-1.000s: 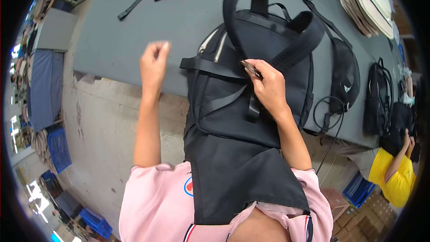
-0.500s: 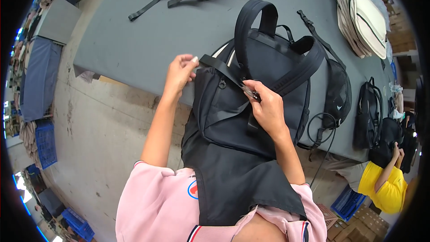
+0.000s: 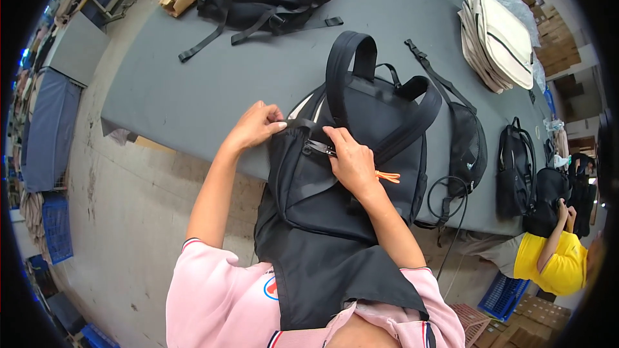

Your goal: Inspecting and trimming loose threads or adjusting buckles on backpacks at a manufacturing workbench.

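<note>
Counter: grey [image 3: 161,90], the largest thing here, it runs from left to right and carries the bags.
Backpack: black [image 3: 308,187], at the near edge of the counter, in front of the person; its near part comes over the edge, against the black apron [image 3: 335,270]. The two shoulder straps [image 3: 345,67] stand up as loops.
Bag on the far left: a black one [image 3: 271,9], lying with loose straps, well apart from the work.
Pile on the far right: cream-coloured pieces [image 3: 500,42], stacked.
Slim bag: black [image 3: 465,142], just to the right of the backpack.
Left hand: [image 3: 258,127] one second ago it was raised in the air, apart from the bag; now its thumb and fingers are pinching the side strap [image 3: 298,123] at the backpack's left.
Right hand: [image 3: 353,162] it has moved to the left, nearer to the other hand; its fingers are curled around the snips, and the forefinger is at the strap.
Side strap: now it lies between both hands, so the work seems to be gathered at this one place.
Snips: small, metal [image 3: 320,147], pointing left, just on the near side of the strap; if the blades touch it, I cannot tell.
Orange cord: [image 3: 388,176] now visible beside the right wrist; what it is fixed to is hidden.
</note>
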Demonstrator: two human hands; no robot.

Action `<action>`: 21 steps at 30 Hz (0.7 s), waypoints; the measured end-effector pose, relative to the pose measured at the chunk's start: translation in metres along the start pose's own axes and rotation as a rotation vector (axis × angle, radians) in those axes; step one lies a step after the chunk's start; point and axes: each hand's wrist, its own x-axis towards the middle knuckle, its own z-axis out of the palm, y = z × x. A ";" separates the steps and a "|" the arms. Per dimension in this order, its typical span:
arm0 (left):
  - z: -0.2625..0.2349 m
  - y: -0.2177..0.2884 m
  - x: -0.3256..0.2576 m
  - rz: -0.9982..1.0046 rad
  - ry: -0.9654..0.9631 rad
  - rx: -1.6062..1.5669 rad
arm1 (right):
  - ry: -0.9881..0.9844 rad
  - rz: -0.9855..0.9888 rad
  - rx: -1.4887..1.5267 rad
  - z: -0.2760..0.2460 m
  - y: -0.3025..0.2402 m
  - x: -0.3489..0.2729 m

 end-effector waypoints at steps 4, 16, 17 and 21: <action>-0.017 0.042 -0.014 -0.133 0.081 -0.234 | 0.255 -0.003 0.426 -0.004 0.004 0.002; 0.027 0.126 -0.071 -0.139 0.017 -1.247 | 0.346 0.135 0.588 -0.049 -0.022 -0.025; 0.030 0.129 -0.073 -0.127 0.045 -1.193 | 0.369 0.104 0.505 -0.052 -0.020 -0.027; 0.036 0.137 -0.076 -0.073 0.097 -1.077 | 0.302 0.096 0.395 -0.067 -0.029 -0.031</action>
